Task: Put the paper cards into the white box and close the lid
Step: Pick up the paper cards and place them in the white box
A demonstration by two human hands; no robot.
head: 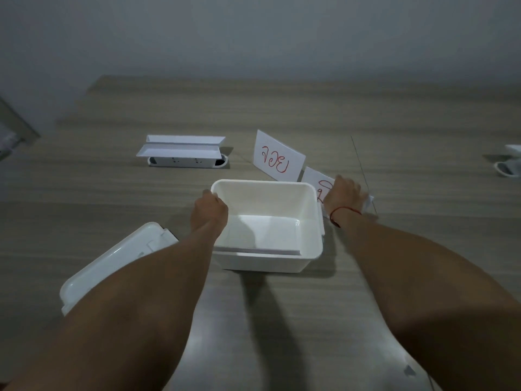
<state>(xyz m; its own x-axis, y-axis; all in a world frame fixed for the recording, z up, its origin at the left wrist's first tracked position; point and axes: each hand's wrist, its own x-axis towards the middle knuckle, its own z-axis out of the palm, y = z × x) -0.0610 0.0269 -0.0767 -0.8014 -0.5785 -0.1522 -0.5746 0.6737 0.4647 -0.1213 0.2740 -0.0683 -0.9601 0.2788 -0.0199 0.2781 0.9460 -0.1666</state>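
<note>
The open white box (313, 221) stands in the middle of the wooden table. A flat white paper lies along its near inner wall. My left hand (209, 210) grips the box's left rim. Just right of the box, my right hand (344, 195) closes on a folded paper card (317, 180) with red writing, partly hidden by the hand. Another folded card (277, 158) with red writing stands upright behind the box. The white lid (112, 261) lies on the table at the near left, partly under my left forearm.
Folded white papers (183, 146) rest on a white power strip (183, 162) at the back left. A white object (511, 162) sits at the table's far right edge. A grey wall rises behind the table.
</note>
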